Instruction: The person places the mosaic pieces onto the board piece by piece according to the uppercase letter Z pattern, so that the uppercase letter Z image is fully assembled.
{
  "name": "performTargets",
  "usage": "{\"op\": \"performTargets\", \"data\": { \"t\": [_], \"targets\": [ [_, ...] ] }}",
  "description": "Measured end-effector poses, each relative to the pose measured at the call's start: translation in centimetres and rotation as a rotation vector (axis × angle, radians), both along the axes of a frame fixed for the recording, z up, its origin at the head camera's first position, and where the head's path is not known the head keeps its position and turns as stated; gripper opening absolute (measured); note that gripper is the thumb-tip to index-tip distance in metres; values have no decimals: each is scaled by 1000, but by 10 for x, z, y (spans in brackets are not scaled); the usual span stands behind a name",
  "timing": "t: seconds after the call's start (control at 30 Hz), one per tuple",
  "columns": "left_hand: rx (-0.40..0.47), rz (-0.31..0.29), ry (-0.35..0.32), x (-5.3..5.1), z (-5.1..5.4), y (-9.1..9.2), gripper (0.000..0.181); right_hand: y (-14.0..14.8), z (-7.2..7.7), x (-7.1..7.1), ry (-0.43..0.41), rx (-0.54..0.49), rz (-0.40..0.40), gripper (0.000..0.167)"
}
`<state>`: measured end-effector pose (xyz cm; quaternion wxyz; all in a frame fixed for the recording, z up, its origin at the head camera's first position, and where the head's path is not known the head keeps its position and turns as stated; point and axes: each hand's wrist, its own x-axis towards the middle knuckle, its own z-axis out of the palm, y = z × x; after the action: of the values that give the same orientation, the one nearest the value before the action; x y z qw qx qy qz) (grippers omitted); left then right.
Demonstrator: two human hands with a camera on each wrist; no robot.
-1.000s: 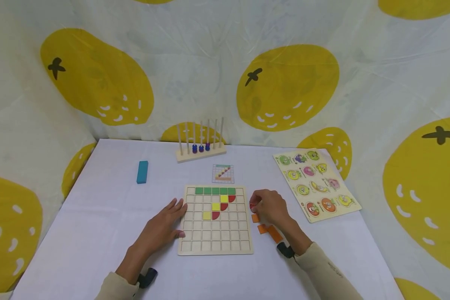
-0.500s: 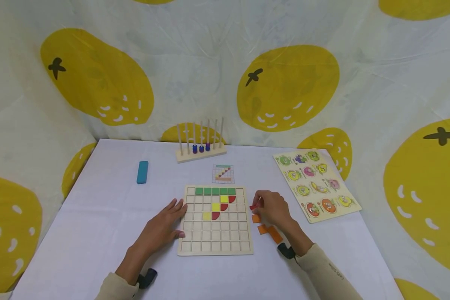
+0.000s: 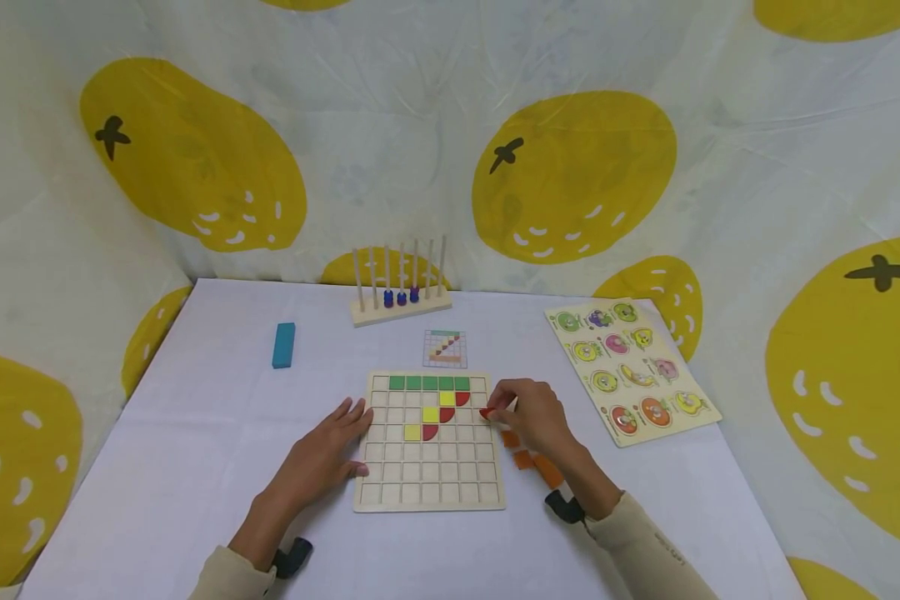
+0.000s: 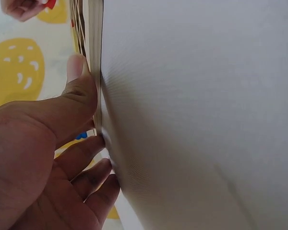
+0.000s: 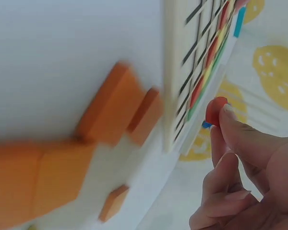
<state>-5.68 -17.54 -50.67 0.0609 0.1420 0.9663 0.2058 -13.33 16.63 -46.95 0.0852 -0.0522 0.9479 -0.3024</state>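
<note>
A wooden grid board [image 3: 432,472] lies on the white table. It carries a row of green squares [image 3: 430,383], and below them a diagonal of yellow squares [image 3: 431,414] paired with red quarter-circle pieces [image 3: 462,398]. My left hand [image 3: 321,454] rests against the board's left edge, thumb and fingers spread along it; the left wrist view has the thumb [image 4: 79,84] on the rim. Between thumb and fingertips, my right hand [image 3: 534,418] pinches another red quarter-circle piece [image 5: 215,110], held just over the board's right edge.
Orange pieces [image 3: 522,460] lie right of the board, beneath the right hand. A pattern card [image 3: 445,348] lies behind the board, with a peg stand [image 3: 402,307] farther back. A teal block [image 3: 283,345] sits left; a fruit puzzle board [image 3: 633,371] lies right.
My right hand has moved left from beside the board, bringing the pinched red quarter-circle piece over the right edge. The left hand has stayed at the left edge.
</note>
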Motion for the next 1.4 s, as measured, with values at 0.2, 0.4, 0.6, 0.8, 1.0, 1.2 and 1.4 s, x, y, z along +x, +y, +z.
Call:
{"op": "performTargets", "data": {
  "t": [0.2, 0.4, 0.6, 0.8, 1.0, 1.2, 1.4],
  "targets": [
    [-7, 0, 0, 1, 0, -1, 97, -22, 7, 9, 34, -39, 87, 15],
    [-4, 1, 0, 1, -1, -1, 96, -44, 6, 17, 33, -69, 177, 17],
    [-4, 0, 10, 1, 0, -1, 97, -64, 3, 19, 35, -98, 250, 17],
    [-10, -7, 6, -1, -1, -1, 97, -79, 0, 22, 23, -90, 273, 18],
    [-19, -9, -5, -1, -1, 0, 97, -85, -4, 25, -1, -92, 291, 16],
    [-11, 3, 0, 0, 1, 1, 97, -91, -4, 24, -46, -63, 344, 14],
    [-2, 9, 4, 1, 0, 0, 97, -102, -3, 23, 7, 14, 429, 19]
  ]
}}
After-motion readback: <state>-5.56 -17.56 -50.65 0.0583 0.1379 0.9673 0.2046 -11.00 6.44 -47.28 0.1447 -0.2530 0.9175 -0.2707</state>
